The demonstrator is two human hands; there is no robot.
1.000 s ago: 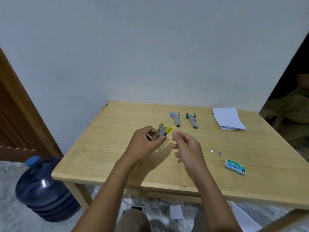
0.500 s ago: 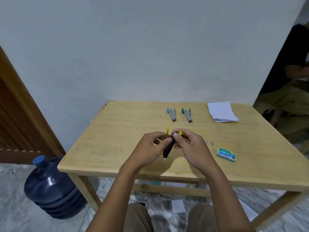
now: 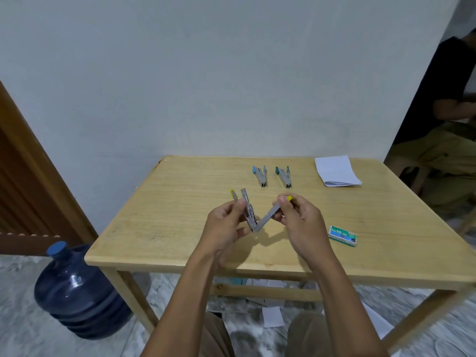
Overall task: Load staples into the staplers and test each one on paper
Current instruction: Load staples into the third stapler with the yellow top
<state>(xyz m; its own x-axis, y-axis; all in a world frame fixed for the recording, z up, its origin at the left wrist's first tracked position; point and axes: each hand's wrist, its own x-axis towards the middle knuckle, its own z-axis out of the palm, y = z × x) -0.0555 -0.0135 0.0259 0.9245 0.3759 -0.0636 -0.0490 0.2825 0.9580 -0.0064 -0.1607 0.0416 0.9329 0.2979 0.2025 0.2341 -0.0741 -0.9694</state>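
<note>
Yellow-tipped stapler (image 3: 253, 219) swung open (a V), left hand (image 3: 226, 228) gripping its base, right hand (image 3: 300, 222) apparently pinching the lid.

Dim, even light — warped edges

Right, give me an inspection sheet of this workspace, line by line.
Surface: wooden table, pale, against a plain wall.
Job's things: yellow-tipped stapler swung open in a V above the table; blue-tipped stapler and green-tipped stapler lie side by side at the back; staple box at front right; folded paper at back right.
Clutter: paper scraps on the floor under the table.
Grips: left hand holds the stapler's base; right hand pinches its lifted top arm.
Cables: nothing seen.
Surroundings: water jug on the floor at left; wooden door; a seated person at right.
</note>
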